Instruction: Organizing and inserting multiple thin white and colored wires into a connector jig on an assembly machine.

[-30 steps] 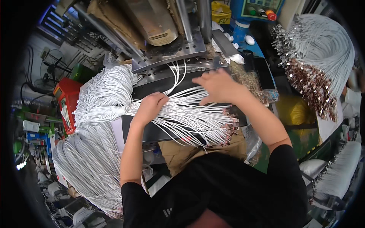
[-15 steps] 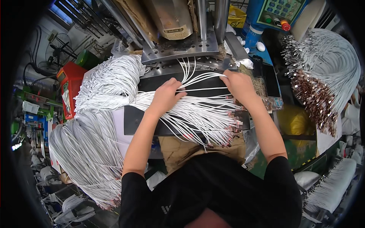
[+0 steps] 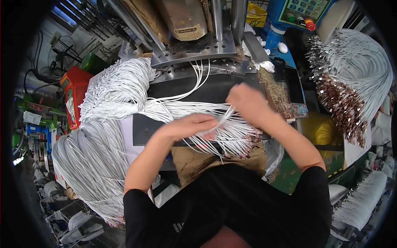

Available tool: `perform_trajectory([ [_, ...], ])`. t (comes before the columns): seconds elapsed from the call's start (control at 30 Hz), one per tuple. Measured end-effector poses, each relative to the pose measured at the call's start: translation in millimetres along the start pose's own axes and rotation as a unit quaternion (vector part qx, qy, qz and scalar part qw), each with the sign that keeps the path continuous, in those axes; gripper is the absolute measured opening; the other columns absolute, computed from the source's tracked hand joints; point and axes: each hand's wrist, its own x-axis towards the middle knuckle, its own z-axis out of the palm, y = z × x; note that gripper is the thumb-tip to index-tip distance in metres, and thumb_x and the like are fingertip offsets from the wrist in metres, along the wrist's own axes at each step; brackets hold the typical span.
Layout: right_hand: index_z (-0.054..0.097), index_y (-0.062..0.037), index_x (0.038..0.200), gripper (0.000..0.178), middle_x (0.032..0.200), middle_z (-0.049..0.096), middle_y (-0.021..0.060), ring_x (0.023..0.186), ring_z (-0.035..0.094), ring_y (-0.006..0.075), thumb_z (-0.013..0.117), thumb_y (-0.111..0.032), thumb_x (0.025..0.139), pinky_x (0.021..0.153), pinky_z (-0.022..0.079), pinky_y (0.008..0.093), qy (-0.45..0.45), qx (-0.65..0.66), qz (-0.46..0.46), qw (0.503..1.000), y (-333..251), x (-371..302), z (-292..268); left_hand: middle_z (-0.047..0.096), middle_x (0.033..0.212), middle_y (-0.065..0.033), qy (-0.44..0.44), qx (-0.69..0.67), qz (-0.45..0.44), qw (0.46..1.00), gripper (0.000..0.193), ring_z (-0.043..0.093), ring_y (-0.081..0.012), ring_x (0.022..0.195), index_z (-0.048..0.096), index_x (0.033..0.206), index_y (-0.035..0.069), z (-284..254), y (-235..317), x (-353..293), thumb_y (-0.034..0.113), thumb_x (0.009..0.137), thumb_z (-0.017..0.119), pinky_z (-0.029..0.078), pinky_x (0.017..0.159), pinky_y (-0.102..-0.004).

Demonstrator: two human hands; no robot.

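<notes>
A thick bundle of white cables (image 3: pixel 182 108) with small brownish connector ends runs across a black work plate. Over its lower part, my left hand (image 3: pixel 190 126) has its fingers together and a few cables between fingers and thumb. Up and to the right, my right hand (image 3: pixel 251 104) is blurred, its fingers closed on a few of the same cables, which slant down toward my left hand. A few separate cables (image 3: pixel 198 82) curve up from the bundle to the metal press base (image 3: pixel 194 56).
Piles of coiled white cables (image 3: pixel 111 91) and straight ones (image 3: pixel 93 169) lie at the left, beside a red machine (image 3: pixel 74 91). More cables (image 3: pixel 359 62) hang at the right. A blue control panel (image 3: pixel 304 14) with buttons stands at the back right.
My left hand has moved down and right over the bundle. My right hand has come left and down, drawing its cables away from the press toward my left hand.
</notes>
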Motion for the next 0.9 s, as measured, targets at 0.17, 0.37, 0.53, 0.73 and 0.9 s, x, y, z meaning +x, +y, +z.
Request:
perform_trajectory([
  [0.17,0.063,-0.0053,0.109,0.023,0.091,0.066,0.0099,0.084,0.063,0.0293,0.062,-0.020,0.091,0.076,0.055,0.0330,-0.053,0.262,0.008,0.964,2.6,9.3,34.0,0.058,0.080,0.0023,-0.007,-0.365,-0.050,0.930,0.029,0.052,-0.0099,0.064,0.064,0.109,0.001,31.9,-10.6,24.5,0.027,0.105,0.053,0.037,0.053,-0.0239],
  [0.37,0.061,-0.0029,0.130,0.040,0.100,0.069,0.0126,0.093,0.067,0.0282,0.059,-0.027,0.097,0.085,0.053,0.0341,-0.143,0.535,0.098,0.827,-21.9,32.5,36.0,0.056,0.078,0.0013,0.046,-0.294,-0.023,0.954,0.029,0.049,-0.0086,0.063,0.063,0.118,0.000,17.2,-4.8,66.6,0.023,0.105,0.050,0.035,0.053,-0.0243],
  [0.53,0.060,0.0031,0.127,0.039,0.109,0.069,0.0189,0.098,0.067,0.0325,0.057,-0.021,0.096,0.090,0.051,0.0386,0.052,0.142,0.106,0.983,47.7,39.3,68.7,0.062,0.085,-0.0019,0.131,-0.437,0.003,0.890,0.028,0.055,-0.0098,0.069,0.062,0.122,-0.001,-15.0,-24.1,103.3,0.019,0.103,0.055,0.045,0.061,-0.0249],
  [0.73,0.062,0.0036,0.123,0.039,0.101,0.067,0.0205,0.093,0.065,0.0326,0.061,-0.017,0.090,0.089,0.051,0.0392,0.007,-0.036,0.035,0.999,41.7,32.6,86.2,0.068,0.092,-0.0038,0.205,-0.489,-0.002,0.848,0.028,0.064,-0.0114,0.078,0.063,0.119,0.000,-21.8,-38.7,115.1,0.017,0.097,0.066,0.054,0.074,-0.0259],
  [0.9,0.064,0.0032,0.120,0.035,0.086,0.064,0.0107,0.072,0.062,0.0228,0.056,-0.017,0.092,0.067,0.051,0.0334,0.053,0.248,0.098,0.962,49.1,24.6,109.3,0.067,0.088,-0.0027,0.195,-0.462,0.003,0.865,0.028,0.064,-0.0112,0.074,0.064,0.116,0.001,-18.3,-45.4,120.8,0.019,0.094,0.070,0.053,0.070,-0.0251],
])
